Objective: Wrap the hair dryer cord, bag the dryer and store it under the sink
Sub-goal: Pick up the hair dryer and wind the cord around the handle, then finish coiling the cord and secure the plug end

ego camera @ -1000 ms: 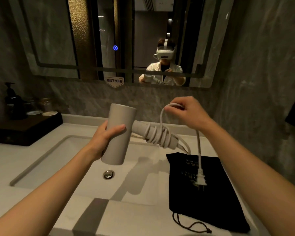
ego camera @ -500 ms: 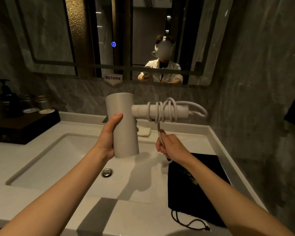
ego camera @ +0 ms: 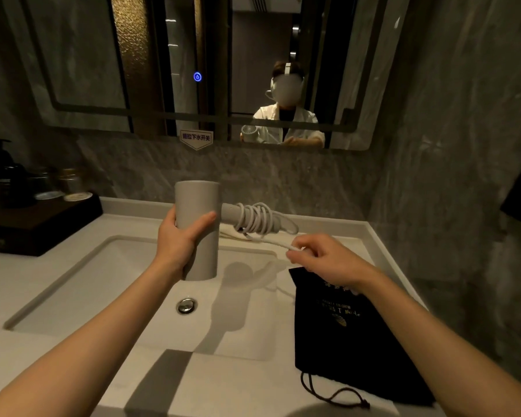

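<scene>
A grey hair dryer (ego camera: 197,206) is held upright over the sink, its barrel vertical and its handle pointing right. My left hand (ego camera: 179,240) grips the barrel. The white cord (ego camera: 257,219) is coiled in several loops around the handle. My right hand (ego camera: 322,258) pinches the loose end of the cord just right of and below the handle; the plug is hidden in the hand. A black drawstring bag (ego camera: 343,341) lies flat on the counter at the right, under my right forearm.
The white sink basin (ego camera: 88,290) with a metal drain (ego camera: 187,305) sits below the dryer. A dark tray (ego camera: 39,227) with a pump bottle and jars stands at the back left. A mirror hangs above, and a stone wall closes the right side.
My right hand has carried the cord end from below the handle out to the right. The handle now tilts slightly down and the coil has more loops than a second ago.
</scene>
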